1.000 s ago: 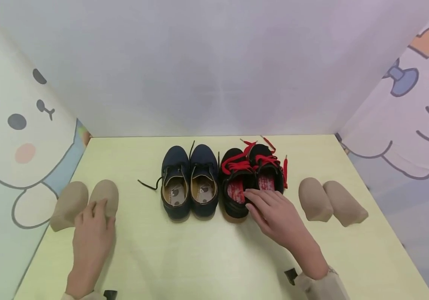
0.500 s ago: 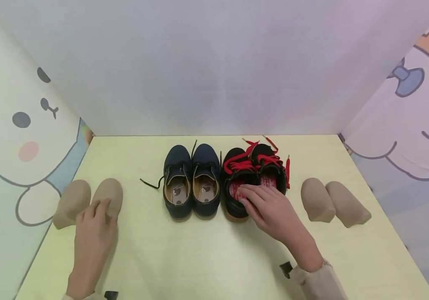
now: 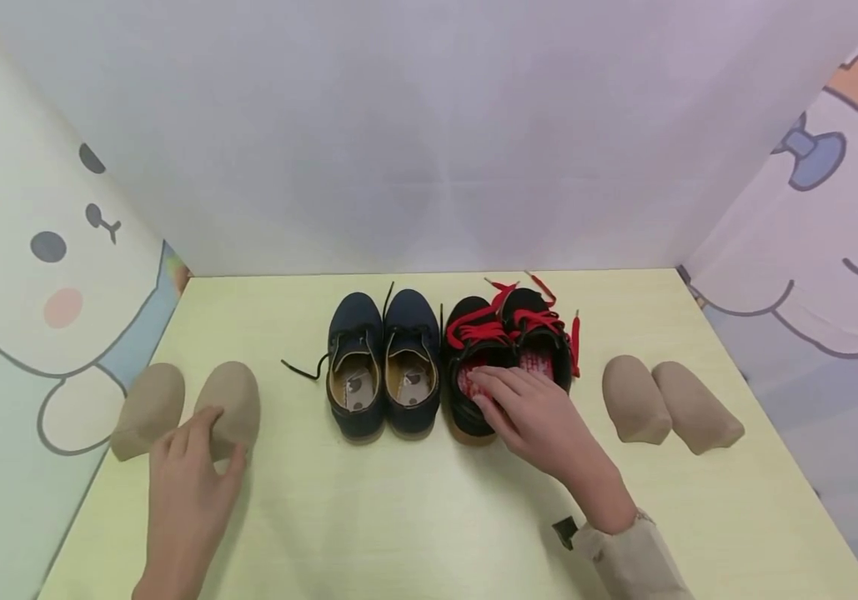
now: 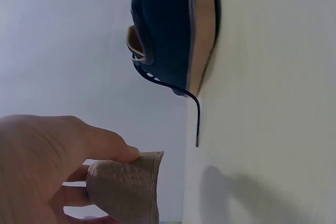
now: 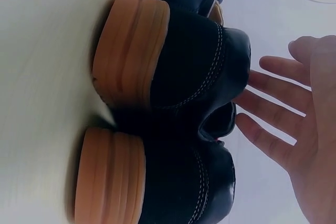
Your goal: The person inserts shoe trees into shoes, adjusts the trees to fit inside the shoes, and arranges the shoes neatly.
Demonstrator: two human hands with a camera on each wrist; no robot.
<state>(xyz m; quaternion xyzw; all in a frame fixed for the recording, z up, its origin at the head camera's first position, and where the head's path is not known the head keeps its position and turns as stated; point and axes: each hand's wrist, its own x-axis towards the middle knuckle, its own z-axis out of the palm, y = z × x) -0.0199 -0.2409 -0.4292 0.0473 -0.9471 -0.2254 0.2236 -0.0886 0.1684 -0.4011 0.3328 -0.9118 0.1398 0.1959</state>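
Observation:
At the left, two beige moulded shoe inserts (image 3: 149,408) lie side by side. My left hand (image 3: 188,492) pinches the right-hand insert (image 3: 229,398) at its near end, thumb on one side and fingers on the other; the left wrist view shows the thumb against the rim of this insert (image 4: 123,184). My right hand (image 3: 529,421) hovers at the heels of a pair of black shoes (image 3: 466,417) with red laces, fingers loosely bent over the opening and holding nothing. In the right wrist view, that hand (image 5: 294,114) has its fingers spread beside the black heels (image 5: 205,66).
A pair of navy shoes (image 3: 411,333) with dark laces stands left of the black pair. Two more beige inserts (image 3: 633,400) lie at the right. All are on a pale yellow table (image 3: 368,517), with a light curtain (image 3: 429,150) behind and printed cartoon panels at the sides.
My left hand has spread its thumb and taken hold of the right-hand insert, which has shifted slightly right. My right hand has drifted slightly left over the black shoe.

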